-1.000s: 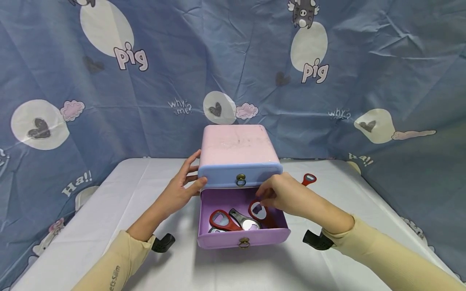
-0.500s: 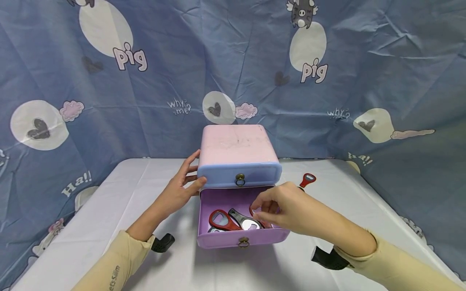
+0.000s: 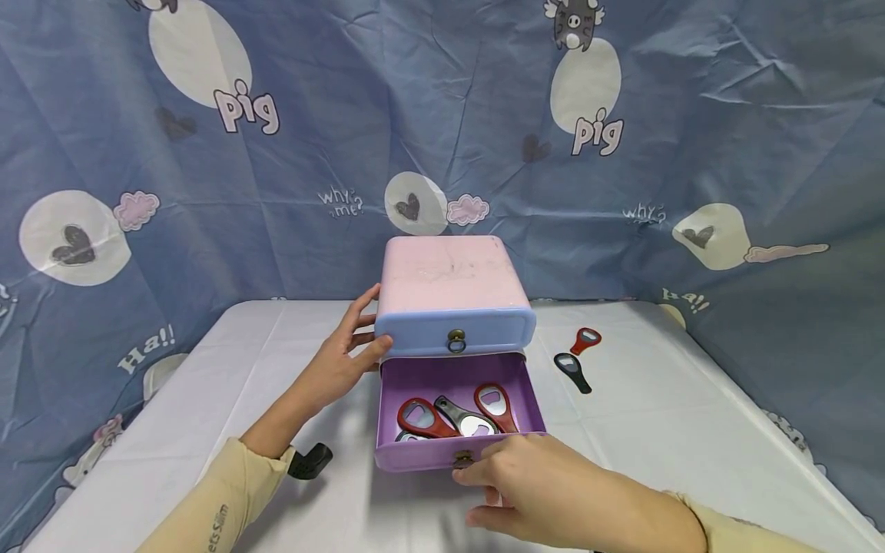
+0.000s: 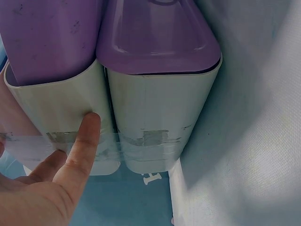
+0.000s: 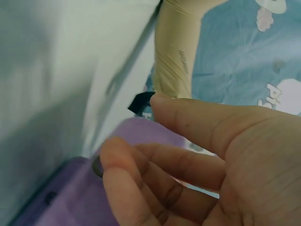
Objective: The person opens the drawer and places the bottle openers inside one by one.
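Observation:
A small drawer cabinet (image 3: 449,273) with a pink top stands on the table. Its purple drawer (image 3: 415,458) is pulled out and holds several bottle openers. Among them are a red bottle opener (image 3: 508,417) on the right, a grey one (image 3: 451,412) in the middle and another red one (image 3: 435,427) on the left. My left hand (image 3: 339,361) rests with spread fingers against the cabinet's left side. My right hand (image 3: 535,484) is at the drawer front, its index finger by the ring pull (image 5: 97,166). The thumb stands apart, and nothing is pinched.
Right of the cabinet lie a black bottle opener (image 3: 573,372) and a small red bottle opener (image 3: 587,339) on the white table (image 3: 290,330). Above the purple drawer is a blue drawer (image 3: 415,334), pushed in. A patterned blue cloth (image 3: 311,153) hangs behind.
My right hand has let go of the red bottle opener at the drawer's right, withdrawn, and come down to the drawer front. The left hand stays put.

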Motion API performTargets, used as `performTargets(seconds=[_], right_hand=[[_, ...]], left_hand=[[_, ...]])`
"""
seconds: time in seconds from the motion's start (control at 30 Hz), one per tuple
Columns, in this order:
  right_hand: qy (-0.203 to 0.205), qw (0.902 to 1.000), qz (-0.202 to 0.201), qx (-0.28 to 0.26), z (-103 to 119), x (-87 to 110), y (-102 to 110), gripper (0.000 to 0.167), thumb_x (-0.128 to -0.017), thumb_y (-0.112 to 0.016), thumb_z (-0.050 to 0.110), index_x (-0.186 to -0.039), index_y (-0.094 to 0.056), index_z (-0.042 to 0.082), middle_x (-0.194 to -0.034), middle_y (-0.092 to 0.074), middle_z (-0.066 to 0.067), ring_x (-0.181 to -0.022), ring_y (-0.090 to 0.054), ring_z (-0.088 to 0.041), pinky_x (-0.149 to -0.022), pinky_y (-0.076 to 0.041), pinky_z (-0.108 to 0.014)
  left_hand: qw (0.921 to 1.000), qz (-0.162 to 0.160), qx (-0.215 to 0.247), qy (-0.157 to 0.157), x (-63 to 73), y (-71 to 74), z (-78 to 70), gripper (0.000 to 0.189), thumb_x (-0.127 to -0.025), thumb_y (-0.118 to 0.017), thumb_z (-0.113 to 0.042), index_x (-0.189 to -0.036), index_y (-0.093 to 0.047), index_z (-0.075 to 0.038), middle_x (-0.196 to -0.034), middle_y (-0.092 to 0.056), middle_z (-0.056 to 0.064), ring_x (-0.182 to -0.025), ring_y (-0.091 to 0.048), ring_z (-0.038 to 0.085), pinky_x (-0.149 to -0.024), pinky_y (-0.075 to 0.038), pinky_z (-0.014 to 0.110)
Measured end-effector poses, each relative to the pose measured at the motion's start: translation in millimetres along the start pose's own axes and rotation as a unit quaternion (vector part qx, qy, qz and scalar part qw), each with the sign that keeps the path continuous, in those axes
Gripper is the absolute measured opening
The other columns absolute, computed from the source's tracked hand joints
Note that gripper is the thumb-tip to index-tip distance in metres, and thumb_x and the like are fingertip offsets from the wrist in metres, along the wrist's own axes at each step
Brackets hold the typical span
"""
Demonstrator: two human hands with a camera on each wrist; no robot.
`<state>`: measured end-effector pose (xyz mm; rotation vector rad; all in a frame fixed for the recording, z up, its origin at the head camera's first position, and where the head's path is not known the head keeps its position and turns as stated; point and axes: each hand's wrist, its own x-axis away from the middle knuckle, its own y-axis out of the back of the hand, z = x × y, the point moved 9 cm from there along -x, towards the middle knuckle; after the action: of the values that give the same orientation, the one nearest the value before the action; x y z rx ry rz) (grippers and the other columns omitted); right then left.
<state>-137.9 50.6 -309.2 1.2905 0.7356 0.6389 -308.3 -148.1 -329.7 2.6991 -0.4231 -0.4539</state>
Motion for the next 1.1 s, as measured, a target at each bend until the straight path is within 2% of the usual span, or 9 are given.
performTargets(seconds=[0.1,0.2,0.33,0.5,0.6,0.7,0.83,1.0,1.1], right_hand=[[-0.017,0.9994,0.029,0.003,-3.0,-1.2,-14.2,0.033,-0.091,-0.087,0.038,-0.120,-0.080,0.024,-0.072,-0.061,0.019,-0.066,-0.048,0.010,-0.059,-0.040,-0.013],[-0.025,0.9987,0.037,0.023,-5.1,-2.0,-22.5,0.038,-0.090,-0.088,0.037,-0.123,-0.078,0.021,-0.071,-0.061,0.018,-0.066,-0.050,0.008,-0.057,-0.039,-0.016],[-0.021,0.9973,0.023,0.066,-4.8,-1.7,-25.5,0.040,-0.087,-0.089,0.036,-0.123,-0.079,0.020,-0.071,-0.059,0.017,-0.064,-0.050,0.006,-0.054,-0.036,-0.017],[-0.021,0.9969,0.018,0.074,-3.7,-1.6,-29.1,0.042,-0.089,-0.087,0.039,-0.125,-0.077,0.019,-0.079,-0.066,0.014,-0.069,-0.056,0.004,-0.054,-0.041,-0.022],[-0.018,0.9960,0.009,0.087,-2.0,-0.3,-28.4,0.042,-0.090,-0.086,0.042,-0.125,-0.077,0.019,-0.087,-0.071,0.012,-0.074,-0.062,0.000,-0.056,-0.045,-0.026],[-0.014,0.9953,0.003,0.096,-1.1,0.6,-27.5,0.039,-0.090,-0.087,0.043,-0.121,-0.078,0.021,-0.090,-0.073,0.011,-0.079,-0.066,-0.003,-0.059,-0.047,-0.027],[-0.022,0.9958,0.006,0.088,-4.1,1.1,-28.4,0.037,-0.090,-0.086,0.044,-0.119,-0.079,0.022,-0.091,-0.073,0.011,-0.080,-0.066,-0.003,-0.060,-0.048,-0.027],[-0.023,0.9964,-0.010,0.081,-6.2,4.7,-22.3,0.035,-0.091,-0.086,0.043,-0.117,-0.080,0.020,-0.084,-0.070,0.012,-0.071,-0.058,0.002,-0.057,-0.042,-0.022],[-0.023,0.9959,-0.024,0.084,-7.7,5.4,-17.7,0.033,-0.090,-0.086,0.043,-0.115,-0.080,0.021,-0.084,-0.071,0.012,-0.071,-0.059,0.001,-0.057,-0.044,-0.021]], left_hand=[[1.0000,0.001,-0.002,-0.001,0.1,0.1,-0.1,0.079,-0.108,-0.065,-0.040,-0.168,-0.015,-0.055,-0.170,-0.034,0.020,-0.150,-0.048,0.047,-0.100,-0.062,0.055],[1.0000,0.002,-0.004,-0.002,-1.2,0.0,-1.0,0.079,-0.108,-0.065,-0.042,-0.168,-0.015,-0.055,-0.170,-0.034,0.019,-0.150,-0.048,0.046,-0.100,-0.062,0.055],[1.0000,0.005,-0.004,-0.004,-3.4,-0.8,-2.5,0.079,-0.108,-0.065,-0.043,-0.168,-0.014,-0.056,-0.170,-0.034,0.019,-0.151,-0.048,0.046,-0.100,-0.062,0.056],[0.9998,0.006,-0.016,-0.007,-3.6,1.1,-4.7,0.081,-0.108,-0.066,-0.041,-0.169,-0.014,-0.053,-0.170,-0.034,0.019,-0.149,-0.050,0.047,-0.098,-0.063,0.053],[0.9989,0.000,-0.038,-0.028,-2.6,4.7,-11.0,0.083,-0.108,-0.067,-0.037,-0.170,-0.014,-0.049,-0.170,-0.034,0.019,-0.148,-0.051,0.049,-0.095,-0.064,0.054],[0.9957,-0.007,-0.066,-0.064,-1.3,9.2,-22.1,0.085,-0.107,-0.069,-0.030,-0.171,-0.016,-0.046,-0.173,-0.030,0.016,-0.148,-0.051,0.051,-0.094,-0.064,0.056],[0.9898,0.005,-0.091,-0.110,-1.2,10.4,-35.7,0.080,-0.107,-0.069,-0.022,-0.170,-0.026,-0.043,-0.177,-0.024,0.008,-0.154,-0.043,0.048,-0.096,-0.063,0.056],[0.9873,0.037,-0.100,-0.118,-0.4,8.0,-41.0,0.073,-0.108,-0.068,-0.024,-0.168,-0.031,-0.044,-0.177,-0.025,-0.001,-0.153,-0.045,0.048,-0.096,-0.063,0.053],[0.9871,0.042,-0.100,-0.117,-0.4,7.6,-41.9,0.073,-0.108,-0.067,-0.024,-0.168,-0.031,-0.045,-0.177,-0.026,-0.001,-0.151,-0.047,0.050,-0.097,-0.063,0.053]])
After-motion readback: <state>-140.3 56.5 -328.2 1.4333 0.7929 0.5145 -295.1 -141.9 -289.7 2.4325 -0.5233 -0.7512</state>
